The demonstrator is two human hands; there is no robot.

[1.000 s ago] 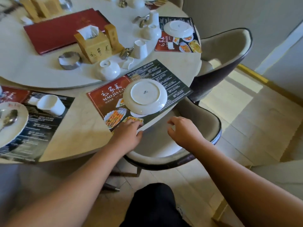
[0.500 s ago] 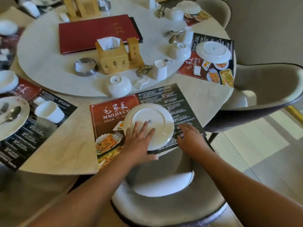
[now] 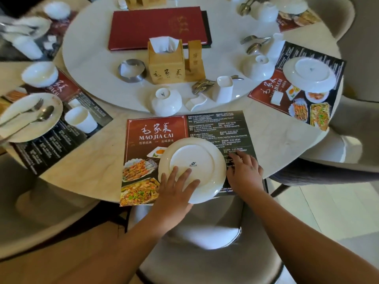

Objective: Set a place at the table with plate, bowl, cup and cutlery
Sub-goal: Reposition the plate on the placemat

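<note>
A white plate lies upside down on the printed placemat at the table's near edge. My left hand rests flat on the plate's near-left part, fingers spread over its base. My right hand touches the plate's right rim, fingers on the placemat. On the turntable just beyond stand an upside-down white bowl, a white cup, a small white rest and metal cutlery.
A wooden tissue box, a metal ashtray and a red menu folder sit on the turntable. Other place settings lie left and right. A grey chair stands under my arms.
The view has come closer over the table. My left hand stays flat on the plate, and my right hand has moved from the placemat's near edge to the plate's right rim.
</note>
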